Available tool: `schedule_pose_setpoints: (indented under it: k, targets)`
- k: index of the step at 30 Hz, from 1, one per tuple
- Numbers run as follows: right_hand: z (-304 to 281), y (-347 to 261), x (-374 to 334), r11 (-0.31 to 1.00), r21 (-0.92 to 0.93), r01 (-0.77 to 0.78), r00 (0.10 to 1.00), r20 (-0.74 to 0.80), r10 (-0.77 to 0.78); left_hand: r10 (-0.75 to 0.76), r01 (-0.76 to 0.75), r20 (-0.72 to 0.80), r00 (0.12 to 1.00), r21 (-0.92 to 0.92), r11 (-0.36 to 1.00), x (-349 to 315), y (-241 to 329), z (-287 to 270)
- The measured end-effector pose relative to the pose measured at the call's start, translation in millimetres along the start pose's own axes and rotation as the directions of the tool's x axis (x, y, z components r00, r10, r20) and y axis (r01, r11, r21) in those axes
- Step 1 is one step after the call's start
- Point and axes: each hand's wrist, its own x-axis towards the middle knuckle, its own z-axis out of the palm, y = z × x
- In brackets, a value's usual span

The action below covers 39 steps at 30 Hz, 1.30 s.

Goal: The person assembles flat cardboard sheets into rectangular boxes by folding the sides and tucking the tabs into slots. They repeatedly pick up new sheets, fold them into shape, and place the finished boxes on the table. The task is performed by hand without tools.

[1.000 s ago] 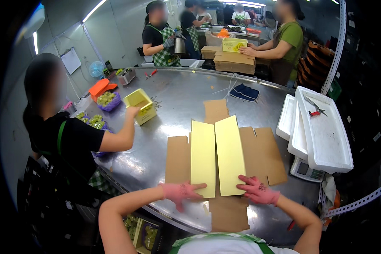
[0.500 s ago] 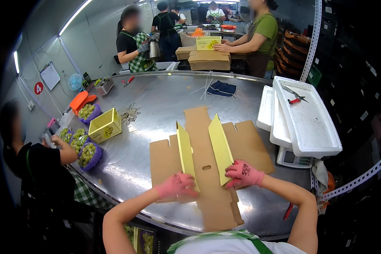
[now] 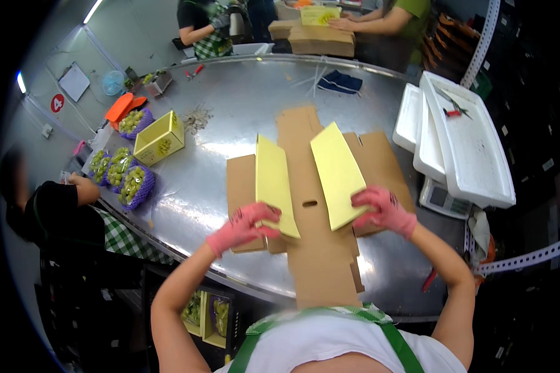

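Observation:
A flattened cardboard box blank [image 3: 317, 267] lies on the metal table, brown side up, with an oval hand hole in its middle strip. Two yellow panels rise from it, tilted, one on each side of the strip. My left hand [image 3: 246, 225], in a pink glove, grips the near end of the left yellow panel [image 3: 272, 180]. Pinched at its outer near edge, the right yellow panel [image 3: 337, 174] is in my pink-gloved right hand [image 3: 384, 210]. Part of the fingers on both hands is hidden by the panels.
Left on the metal table [image 3: 224, 99] stand a yellow grape box [image 3: 160, 140] and several netted grape bunches [image 3: 135, 186]. White foam trays [image 3: 470, 146] with shears are stacked on a scale [image 3: 443, 199] at right. A dark blue cloth [image 3: 340, 82] lies far back. Co-workers stand left and behind.
The view has tilted downward. Both yellow panels now show more of their yellow faces and lean further over, with my hands still at their near ends.

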Motion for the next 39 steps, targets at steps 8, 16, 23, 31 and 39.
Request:
schedule_pose_setpoints:
  k: [8, 16, 23, 31, 39]
  targets:
    - [41.1, 9.2, -45.5, 0.925, -0.210, 0.317, 0.882, 0.424, -0.205, 0.106, -0.241, 0.316, 0.943, 0.424, 0.873, -42.7, -27.6, 63.6]
    - [45.8, 21.2, -21.6, 0.929, -0.139, 0.343, 0.762, 0.619, -0.189, 0.034, -0.462, 0.624, 0.781, 0.540, 0.704, -49.2, -54.9, 34.4]
    - [28.8, 22.3, -25.4, 0.920, -0.255, 0.298, 0.820, 0.561, -0.110, 0.114, -0.417, 0.604, 0.789, 0.389, 0.821, -40.4, -59.9, 35.6]
    - [24.5, 43.8, -0.6, 0.976, -0.142, 0.165, 0.969, 0.206, -0.134, 0.068, -0.184, 0.347, 0.935, 0.316, 0.931, -6.9, -38.9, 7.5]
    - [-53.5, 33.2, 51.2, 0.673, 0.598, -0.435, 0.682, -0.269, 0.680, -0.122, -0.047, -0.310, 0.943, -0.484, 0.874, 37.2, 2.7, -63.2]
